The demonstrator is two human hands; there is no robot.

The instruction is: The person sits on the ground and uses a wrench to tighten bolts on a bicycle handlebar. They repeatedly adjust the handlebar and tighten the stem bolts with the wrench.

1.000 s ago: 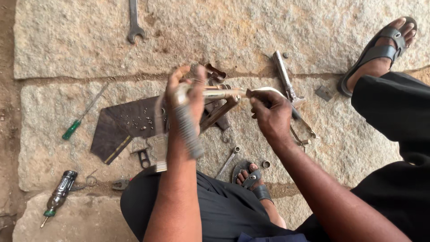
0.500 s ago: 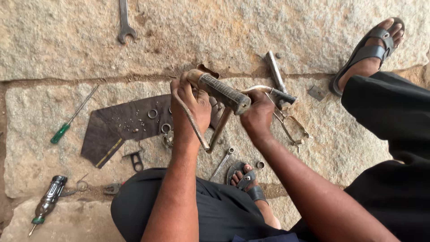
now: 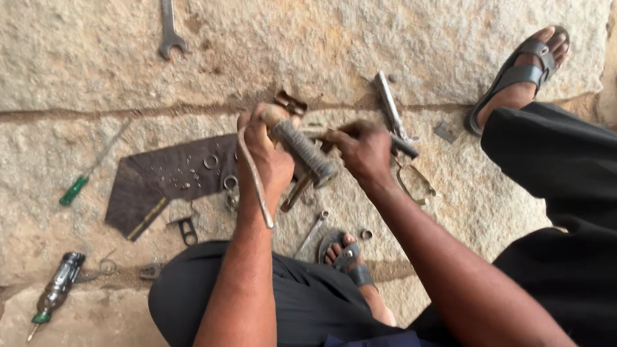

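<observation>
The left hand (image 3: 267, 151) is closed around a ribbed handlebar grip (image 3: 303, 151) with its brake lever (image 3: 255, 180) hanging below. The right hand (image 3: 365, 151), just beside, pinches the metal fitting there; fitting work seems underway, needing steady hold.

Light: soft, even daylight is seen | Shadows: faint, diffuse | Glare: none | Blur: slight motion softness is noted at the hands (image 3: 315, 154) | Edges: mildly stretched

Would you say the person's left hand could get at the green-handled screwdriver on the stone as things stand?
Probably yes, once freed. The left hand is gripping the handlebar grip, while the screwdriver lies in the open on the stone slab, with only the flat dark sheet between.
</observation>
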